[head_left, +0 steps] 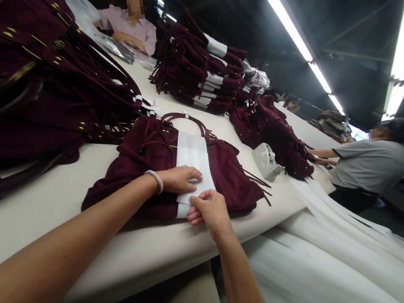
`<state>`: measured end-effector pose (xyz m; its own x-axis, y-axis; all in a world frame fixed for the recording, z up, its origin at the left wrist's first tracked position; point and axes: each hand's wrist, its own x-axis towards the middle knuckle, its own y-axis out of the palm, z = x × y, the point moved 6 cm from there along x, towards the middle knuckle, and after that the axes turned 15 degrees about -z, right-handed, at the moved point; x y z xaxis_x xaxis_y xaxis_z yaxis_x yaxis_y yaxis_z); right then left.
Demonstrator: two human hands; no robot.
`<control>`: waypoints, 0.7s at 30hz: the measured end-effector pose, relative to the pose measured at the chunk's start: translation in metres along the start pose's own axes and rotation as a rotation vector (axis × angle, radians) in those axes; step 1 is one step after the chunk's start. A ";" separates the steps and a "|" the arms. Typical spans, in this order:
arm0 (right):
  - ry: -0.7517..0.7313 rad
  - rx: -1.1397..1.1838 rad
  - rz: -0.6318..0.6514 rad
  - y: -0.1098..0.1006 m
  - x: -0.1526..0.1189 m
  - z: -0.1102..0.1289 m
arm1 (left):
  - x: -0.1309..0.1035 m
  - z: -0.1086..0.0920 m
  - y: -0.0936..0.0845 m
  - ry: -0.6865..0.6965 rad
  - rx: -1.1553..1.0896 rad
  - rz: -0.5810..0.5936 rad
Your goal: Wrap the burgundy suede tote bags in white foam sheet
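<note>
A burgundy suede bag [231,172] with looped handles lies on the pale covered table [126,256]. Around its middle runs a white wrapping strip [193,150]. My left hand [180,178], with a light band at the wrist, rests on the strip with its fingers apart. Near the bag's front edge, my right hand [211,210] has thumb and fingers pinched on the lower end of the strip.
More burgundy bags [19,97] are heaped at the left, with a wrapped stack [200,65] behind. A white tape dispenser [266,162] stands to the right. One person [131,30] sits across the table; another [371,164] handles a bag at the right.
</note>
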<state>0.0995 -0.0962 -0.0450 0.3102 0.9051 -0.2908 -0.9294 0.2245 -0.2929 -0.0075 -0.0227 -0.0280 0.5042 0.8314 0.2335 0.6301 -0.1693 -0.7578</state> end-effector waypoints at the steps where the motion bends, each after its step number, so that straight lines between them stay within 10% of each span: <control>1: -0.005 -0.052 0.016 -0.001 0.000 -0.001 | 0.000 0.001 0.001 -0.002 -0.004 0.003; 8: -0.254 -0.403 -0.048 -0.022 -0.018 -0.019 | 0.001 0.005 0.005 -0.023 -0.042 0.012; 14: -0.961 -0.515 -0.334 -0.055 -0.064 -0.005 | 0.000 0.006 0.004 -0.032 -0.062 -0.032; 17: -1.269 -0.548 -0.202 -0.044 -0.069 0.005 | 0.000 0.007 0.004 -0.023 -0.077 -0.046; 21: -1.278 -0.739 -0.004 -0.011 -0.043 0.003 | -0.001 0.012 0.004 -0.010 -0.055 -0.080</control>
<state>0.0961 -0.1366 -0.0261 -0.4346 0.6901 0.5787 -0.4970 0.3521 -0.7931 -0.0125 -0.0175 -0.0383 0.4451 0.8488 0.2854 0.6998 -0.1308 -0.7023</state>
